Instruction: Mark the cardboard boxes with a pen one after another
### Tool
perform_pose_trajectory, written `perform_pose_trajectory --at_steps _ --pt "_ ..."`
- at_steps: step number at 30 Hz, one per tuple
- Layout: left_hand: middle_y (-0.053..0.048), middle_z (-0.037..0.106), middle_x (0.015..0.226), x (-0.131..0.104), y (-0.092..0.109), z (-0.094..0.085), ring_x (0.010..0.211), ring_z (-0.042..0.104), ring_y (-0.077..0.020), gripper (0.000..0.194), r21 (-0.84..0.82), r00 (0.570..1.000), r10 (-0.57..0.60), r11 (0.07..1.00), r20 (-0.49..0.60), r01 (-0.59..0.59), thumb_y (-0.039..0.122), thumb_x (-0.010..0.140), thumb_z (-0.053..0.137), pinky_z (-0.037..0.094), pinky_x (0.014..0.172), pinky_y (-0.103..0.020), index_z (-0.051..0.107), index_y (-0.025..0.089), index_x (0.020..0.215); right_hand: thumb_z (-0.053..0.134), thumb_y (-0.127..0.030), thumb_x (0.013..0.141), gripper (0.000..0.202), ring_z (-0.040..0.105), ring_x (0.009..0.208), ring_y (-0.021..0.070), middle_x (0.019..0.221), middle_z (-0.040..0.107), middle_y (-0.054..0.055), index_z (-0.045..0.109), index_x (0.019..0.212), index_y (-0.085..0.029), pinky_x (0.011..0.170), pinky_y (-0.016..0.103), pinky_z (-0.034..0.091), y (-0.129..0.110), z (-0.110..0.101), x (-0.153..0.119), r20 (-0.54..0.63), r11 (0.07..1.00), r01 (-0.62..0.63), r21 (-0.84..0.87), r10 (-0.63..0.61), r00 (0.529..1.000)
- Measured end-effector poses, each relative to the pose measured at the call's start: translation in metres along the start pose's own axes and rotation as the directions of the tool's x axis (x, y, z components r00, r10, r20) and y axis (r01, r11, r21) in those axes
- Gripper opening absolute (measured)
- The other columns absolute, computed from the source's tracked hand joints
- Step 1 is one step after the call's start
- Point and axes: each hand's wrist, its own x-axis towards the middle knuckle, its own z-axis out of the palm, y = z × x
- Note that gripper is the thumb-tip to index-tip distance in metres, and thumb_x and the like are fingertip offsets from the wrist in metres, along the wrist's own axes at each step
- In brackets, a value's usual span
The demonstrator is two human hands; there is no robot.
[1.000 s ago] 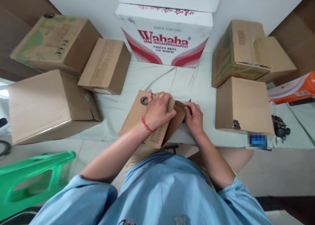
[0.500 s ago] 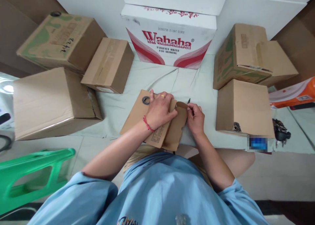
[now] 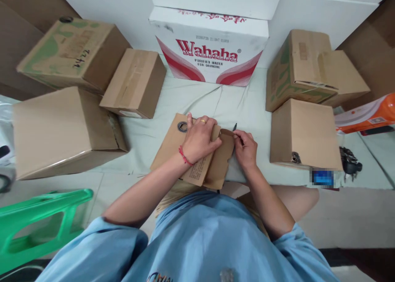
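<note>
A brown cardboard box [image 3: 168, 152], folded flat, lies at the front edge of the table, with printed text and a dark ring-shaped mark near its far corner. My left hand [image 3: 202, 136] rests on top of it, fingers stretched and thumb apart, pressing near the fold. On the right, a flap [image 3: 219, 162] stands out from the box. My right hand [image 3: 246, 148] is closed, pinching the small tab [image 3: 227, 132] at the flap's far end. A dark pointed tip [image 3: 235, 126] shows just beyond those fingers; whether they hold it is hidden.
Several cartons stand left, including a taped box [image 3: 134, 82] and a larger one [image 3: 51, 129]. A white Wahaha carton [image 3: 210, 47] is at the back. More boxes [image 3: 314, 134], an orange package [image 3: 370, 115] and keys [image 3: 350, 162] lie right. A green stool [image 3: 58, 222] is lower left.
The tab pinched by my right hand has tilted and looks narrower. Both hands have stayed nearly in place, and the view has shifted slightly.
</note>
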Motion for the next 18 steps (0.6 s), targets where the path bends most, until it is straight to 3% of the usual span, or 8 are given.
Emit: perform_pose_trajectory --at_steps 6,12,18 --pt "-0.016 0.069 0.124 -0.0008 0.0001 0.0003 0.125 0.065 -0.04 0.036 0.037 0.999 0.034 0.999 0.01 -0.034 0.038 0.089 0.061 0.017 0.132 -0.075 0.065 0.02 0.121 0.05 -0.033 0.105 0.032 0.07 0.1 0.0281 0.107 0.083 0.009 0.081 0.111 -0.028 0.098 0.049 0.057 -0.0024 0.0021 0.0007 0.001 0.999 0.025 -0.021 -0.025 1.0" --pt "-0.016 0.07 0.123 -0.0008 -0.0003 0.0015 0.125 0.065 -0.0405 0.036 0.042 0.999 0.038 0.998 0.009 -0.038 0.038 0.089 0.06 0.018 0.132 -0.076 0.065 0.02 0.12 0.052 -0.031 0.104 0.029 0.071 0.095 0.0266 0.104 0.083 0.007 0.08 0.111 -0.027 0.091 0.044 0.059 -0.0027 0.0028 0.0013 -0.009 1.0 -0.013 -0.019 0.013 1.0" --pt "-0.016 0.07 0.123 -0.0011 0.0011 0.0015 0.124 0.065 -0.0411 0.038 0.082 0.999 0.043 0.996 0.013 -0.044 0.038 0.089 0.059 0.018 0.131 -0.076 0.066 0.019 0.121 0.048 -0.028 0.104 0.033 0.07 0.1 0.0273 0.108 0.084 0.008 0.081 0.11 -0.028 0.099 0.048 0.057 -0.0033 0.0028 0.0022 0.011 0.999 0.045 -0.02 -0.044 0.999"
